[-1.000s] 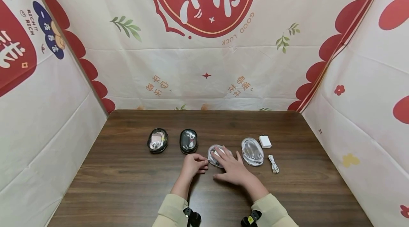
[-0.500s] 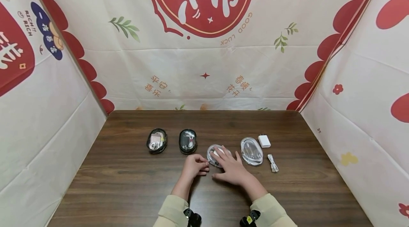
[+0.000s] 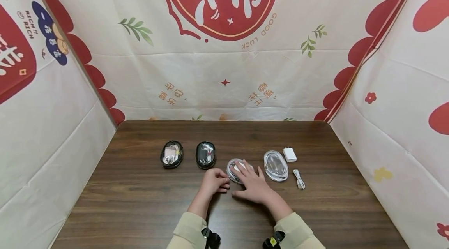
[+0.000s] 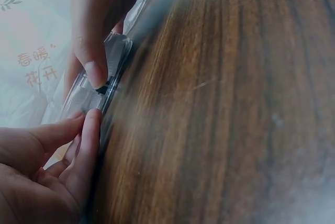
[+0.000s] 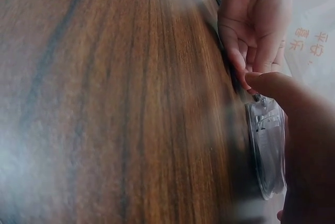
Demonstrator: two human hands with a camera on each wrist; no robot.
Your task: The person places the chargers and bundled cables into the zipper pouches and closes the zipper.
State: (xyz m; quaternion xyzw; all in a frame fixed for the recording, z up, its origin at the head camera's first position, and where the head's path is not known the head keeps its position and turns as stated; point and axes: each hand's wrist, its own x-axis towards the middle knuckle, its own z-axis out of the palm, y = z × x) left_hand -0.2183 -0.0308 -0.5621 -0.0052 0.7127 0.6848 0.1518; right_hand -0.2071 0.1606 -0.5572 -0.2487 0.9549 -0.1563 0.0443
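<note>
A clear oval pouch (image 3: 232,167) with a white item showing inside lies on the table under my hands. My left hand (image 3: 213,182) pinches its left end between thumb and fingertips, near a small metallic bit that is partly hidden in the right wrist view. My right hand (image 3: 255,184) rests over the same pouch (image 5: 268,156) with its fingers spread and covers much of it. In the left wrist view, the right thumb (image 4: 93,64) presses near the pouch's edge, just above the left fingertips (image 4: 93,116).
To the left lie two black-rimmed oval pouches (image 3: 172,154) (image 3: 205,155) with things inside. A second clear oval pouch (image 3: 276,166) lies to the right, beside a white charger plug (image 3: 289,154) and a bundled white cable (image 3: 299,179). Printed cloth walls (image 3: 224,66) surround the wooden table (image 3: 133,202).
</note>
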